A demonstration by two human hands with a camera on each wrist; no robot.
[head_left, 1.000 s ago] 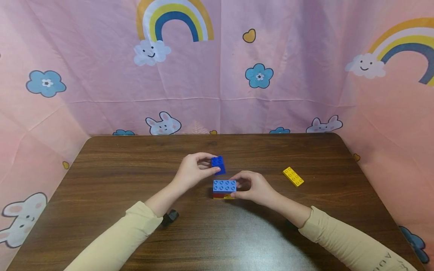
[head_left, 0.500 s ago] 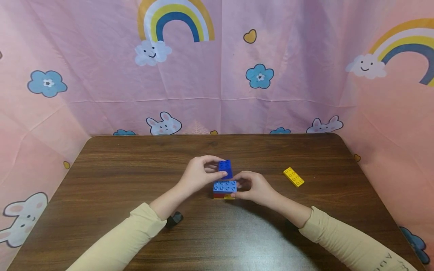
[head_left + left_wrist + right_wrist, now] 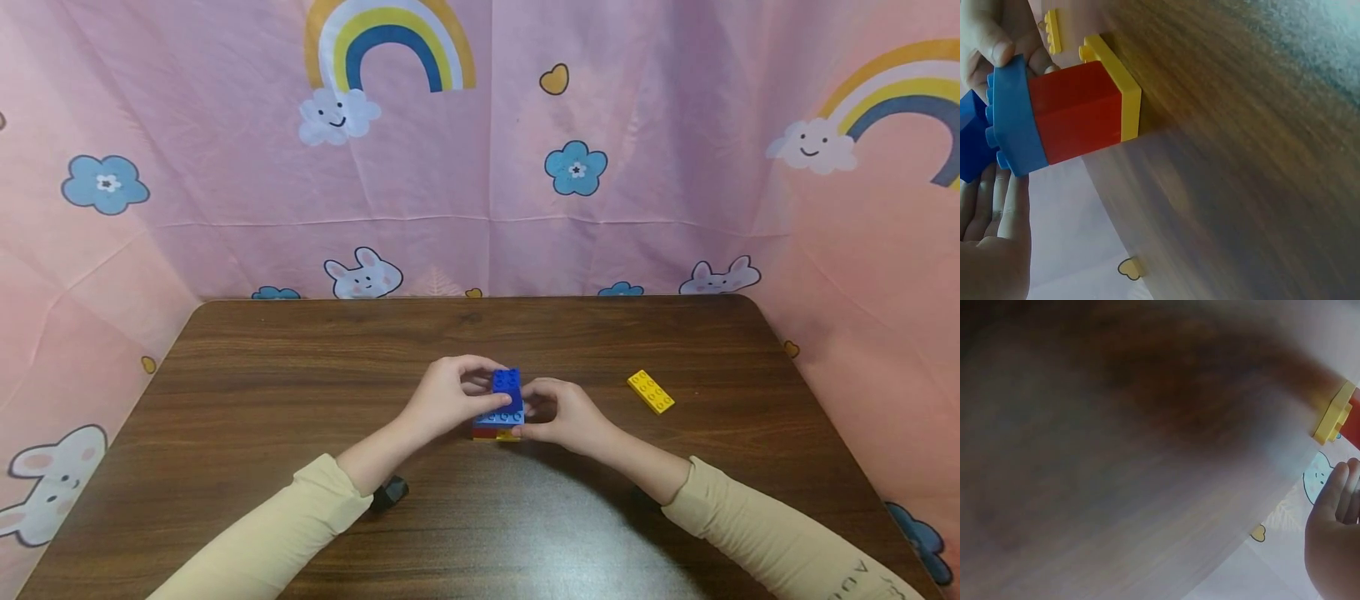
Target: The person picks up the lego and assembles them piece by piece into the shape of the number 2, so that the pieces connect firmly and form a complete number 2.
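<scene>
We saw the left hand (image 3: 453, 398) pinching a dark blue brick (image 3: 507, 383), its thumb on the near face and its fingers behind. Right below those fingertips was a light blue brick (image 3: 1017, 119), its studs facing up towards the dark blue one, which was slightly tilted; we could not tell whether the two touched.

The right hand (image 3: 564, 414) gripped the light blue brick at its right end, the thumb at the near corner. Lower than that thumb, we could see a red brick (image 3: 1079, 112) under the light blue one, and under the red a yellow base (image 3: 1129, 103) resting on the table (image 3: 300, 367). One stud of the base stuck out past the red brick on the side of the right fingers.

Beyond the right hand's knuckles, well apart to the right, lay a loose yellow plate (image 3: 651, 392) with its studs up. Behind the left fingers, near the cuff of the left sleeve (image 3: 262, 533), we noticed a dark object (image 3: 390, 493), too unclear to name. Far past both hands' fingers hung a pink cloth (image 3: 420, 183) with rainbows and rabbits.
</scene>
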